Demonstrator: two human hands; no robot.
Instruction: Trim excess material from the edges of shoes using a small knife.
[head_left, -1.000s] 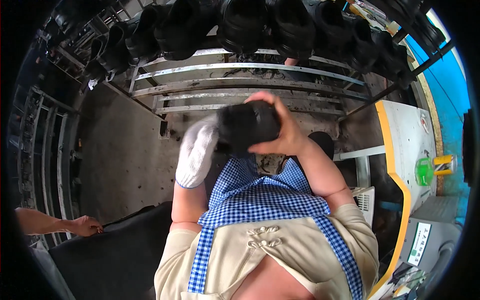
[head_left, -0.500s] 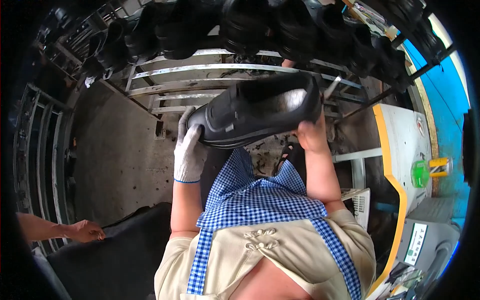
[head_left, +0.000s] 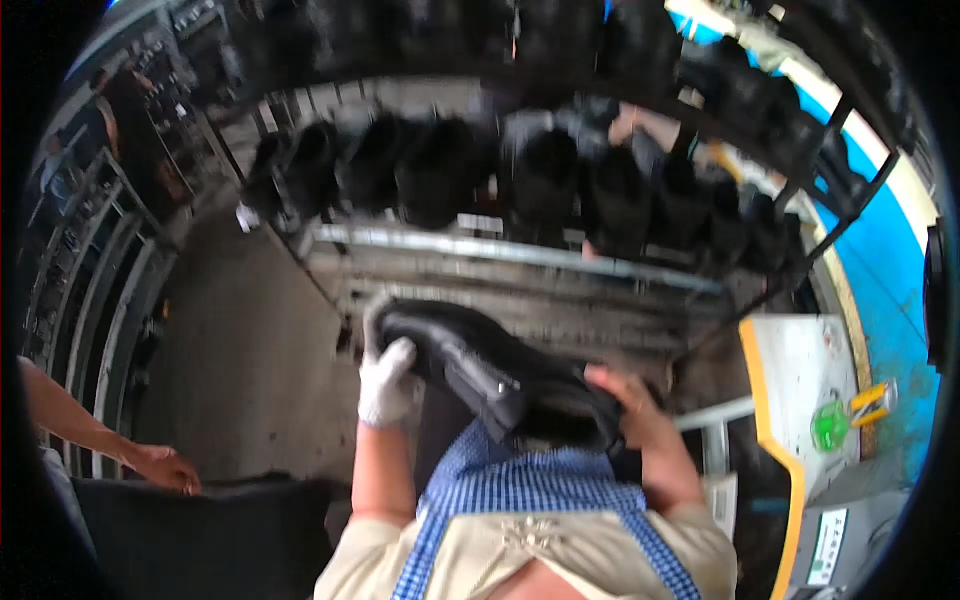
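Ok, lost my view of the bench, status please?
Left hand, gloved, grips black shoe at one end. Right hand, bare, holds the other. Rack of shoes ahead; nothing between.

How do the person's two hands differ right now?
The left hand wears a white glove; the right hand is bare. The left hand grips the black shoe at its upper end, the right hand at its lower end. Both hold the same shoe.

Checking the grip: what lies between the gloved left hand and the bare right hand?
In the head view, the black shoe spans the stretch: the left hand grips one end, the right hand the other.
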